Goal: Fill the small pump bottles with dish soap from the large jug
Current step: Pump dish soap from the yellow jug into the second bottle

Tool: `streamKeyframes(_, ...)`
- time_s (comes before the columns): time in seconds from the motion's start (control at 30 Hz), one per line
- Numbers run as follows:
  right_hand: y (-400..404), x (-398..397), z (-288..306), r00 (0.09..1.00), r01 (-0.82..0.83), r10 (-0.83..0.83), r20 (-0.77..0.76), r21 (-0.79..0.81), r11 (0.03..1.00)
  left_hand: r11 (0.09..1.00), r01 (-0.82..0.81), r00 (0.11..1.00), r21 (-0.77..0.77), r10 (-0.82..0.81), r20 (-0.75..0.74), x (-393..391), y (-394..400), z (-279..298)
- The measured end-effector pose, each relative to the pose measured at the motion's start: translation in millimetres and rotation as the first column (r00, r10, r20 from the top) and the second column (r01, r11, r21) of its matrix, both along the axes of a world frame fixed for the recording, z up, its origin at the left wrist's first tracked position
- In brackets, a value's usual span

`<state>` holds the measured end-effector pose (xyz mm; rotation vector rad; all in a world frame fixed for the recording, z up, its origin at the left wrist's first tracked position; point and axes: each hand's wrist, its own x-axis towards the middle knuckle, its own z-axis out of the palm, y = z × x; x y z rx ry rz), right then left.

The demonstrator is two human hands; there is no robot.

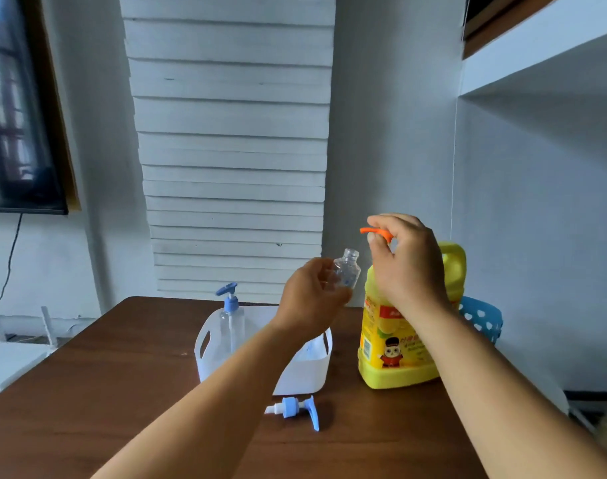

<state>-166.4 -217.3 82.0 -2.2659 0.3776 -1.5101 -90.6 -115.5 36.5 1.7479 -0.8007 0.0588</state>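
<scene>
1. I see the yellow jug (395, 344) standing upright on the brown table (105, 392); I use it as my landmark.
2. Left hand (312, 295) is raised just left of the jug's shoulder, fingers curled around the lower body of a small clear bottle (345, 273).
3. The bottle is off the table, tilted with its open neck toward the jug's top; no pump on it. I can't tell if there is any soap inside.
4. Right hand (407, 261) is in front of the jug's upper part, hiding the jug's mouth, fingers pinched on an orange pump head (376, 233).
5. The orange nozzle sticks out left of the fingers, above the jug and just above-right of the bottle's neck, apart from it.
6. White basket (305, 375) sits on the table left of the jug, close beside it, partly hidden by my left forearm.
7. A clear bottle with a blue pump (231, 319) stands upright in the basket's far-left part.
8. A loose blue pump (295, 409) lies on its side on the table, nearer me than the jug, just in front of the basket.
9. A blue basket with white hearts (482, 319) sits behind-right of the jug.
</scene>
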Motion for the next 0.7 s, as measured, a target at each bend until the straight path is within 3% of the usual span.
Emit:
streamKeyframes(0.17, -26, 2, 18, 0.987, 0.054, -0.058, -0.152, -0.031, 0.998, 1.0, -0.02, 1.0, 0.01, 0.02, -0.007, 9, -15, 10)
streamKeyframes(0.5, -41, 4, 49, 0.883, -0.011, 0.026, -0.469, 0.036, 0.999, 0.999, -0.03, 0.991, 0.038, 0.024, 0.134, 21, -25, 25)
streamKeyframes(0.7, -43, 8, 61, 0.836, 0.025, -0.006, -0.549, 0.027, 0.999, 0.995, -0.05, 0.972, 0.086, 0.029, 0.235, 25, -24, 26)
